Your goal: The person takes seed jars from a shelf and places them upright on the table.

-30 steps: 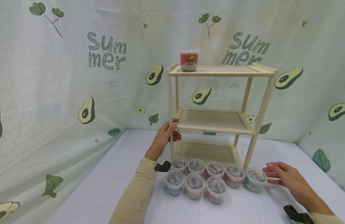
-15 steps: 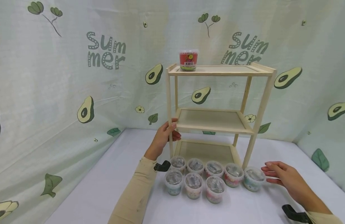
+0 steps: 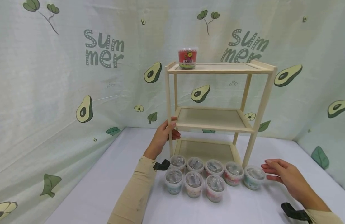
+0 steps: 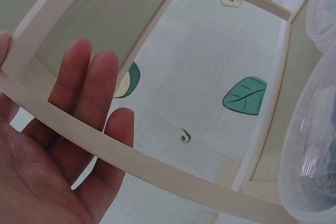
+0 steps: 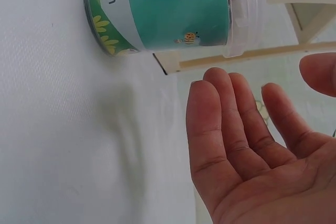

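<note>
A three-tier wooden shelf stands on the table. My left hand grips its front left post beside the middle tier; in the left wrist view the fingers pass behind the pale post. My right hand is beside the teal tub at the right end of the rear row, its fingers extended and holding nothing. In the right wrist view a small gap shows between the fingertips and that tub. A red-labelled tub stands upright at the left of the top tier.
Several clear-lidded tubs stand in two rows before the shelf, including a pink one and a blue one in front. The white table extends to both sides. A printed curtain hangs behind.
The head view has shifted very slightly. Both hands, the shelf and the tubs keep their places.
</note>
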{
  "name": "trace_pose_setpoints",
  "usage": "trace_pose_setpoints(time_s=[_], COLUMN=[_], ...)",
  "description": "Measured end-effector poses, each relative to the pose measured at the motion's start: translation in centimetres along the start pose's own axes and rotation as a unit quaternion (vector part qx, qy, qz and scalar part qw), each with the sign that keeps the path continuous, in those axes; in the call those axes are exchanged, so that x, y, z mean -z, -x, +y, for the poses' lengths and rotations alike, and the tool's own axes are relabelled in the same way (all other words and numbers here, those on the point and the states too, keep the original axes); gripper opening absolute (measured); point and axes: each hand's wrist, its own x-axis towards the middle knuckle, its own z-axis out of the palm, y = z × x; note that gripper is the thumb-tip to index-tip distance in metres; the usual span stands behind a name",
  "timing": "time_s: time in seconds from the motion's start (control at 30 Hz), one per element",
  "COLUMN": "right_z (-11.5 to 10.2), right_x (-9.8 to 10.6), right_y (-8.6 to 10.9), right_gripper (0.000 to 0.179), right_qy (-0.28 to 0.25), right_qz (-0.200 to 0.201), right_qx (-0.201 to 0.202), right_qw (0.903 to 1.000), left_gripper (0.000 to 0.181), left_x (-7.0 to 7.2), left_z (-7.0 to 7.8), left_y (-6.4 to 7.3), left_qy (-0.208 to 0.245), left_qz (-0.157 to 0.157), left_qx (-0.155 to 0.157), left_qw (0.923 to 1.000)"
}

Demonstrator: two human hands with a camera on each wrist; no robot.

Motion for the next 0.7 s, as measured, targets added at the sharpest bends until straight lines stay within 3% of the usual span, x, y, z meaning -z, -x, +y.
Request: trace_pose_setpoints(time_s=[0.4,0.7], right_z=[0.0,-1.1], right_x=[0.2,0.5], right_y=[-0.5,-0.7], right_gripper=[0.067,0.037], right_qy=[-0.041,-0.094], right_qz=[-0.010,-0.023], right_qx=[-0.004,0.024], right_qw=[0.9991,0.9951], left_gripper=[0.049,0.043], left_x=[0.2,0.1], left_z=[-0.1,-0.2], left_y=[0.1,0.0], left_qy=[-0.003,0.002], left_qz=[0.000,0.000], left_qx=[0.007,0.004], left_qw=[1.0000,1.0000])
